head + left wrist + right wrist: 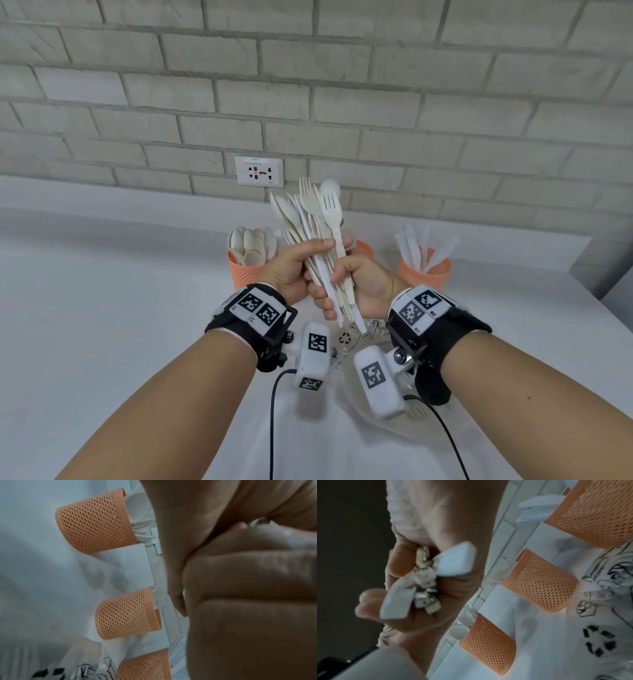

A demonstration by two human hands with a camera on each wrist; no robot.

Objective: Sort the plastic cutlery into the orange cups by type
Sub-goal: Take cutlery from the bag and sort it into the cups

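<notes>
A mixed bundle of pale plastic forks, spoons and knives (317, 219) stands upright above the table, heads up. My left hand (296, 270) grips its middle, thumb across the handles. My right hand (358, 286) grips the lower handles; the right wrist view shows the handle ends (423, 577) poking out of its curled fingers. Three orange mesh cups stand by the wall. The left cup (245, 272) holds spoons, the right cup (424, 272) holds white knives. The middle cup (364, 247) is mostly hidden behind my hands; fork tines (158, 600) show at the rim of the middle cup (128, 614).
A clear plastic bag (356, 342) with black printing, including a recycling symbol (599, 641), lies on the white table (120, 308) under my wrists. A wall socket (259, 171) sits in the brick wall behind the cups. The table's right edge (589, 291) is near the knife cup.
</notes>
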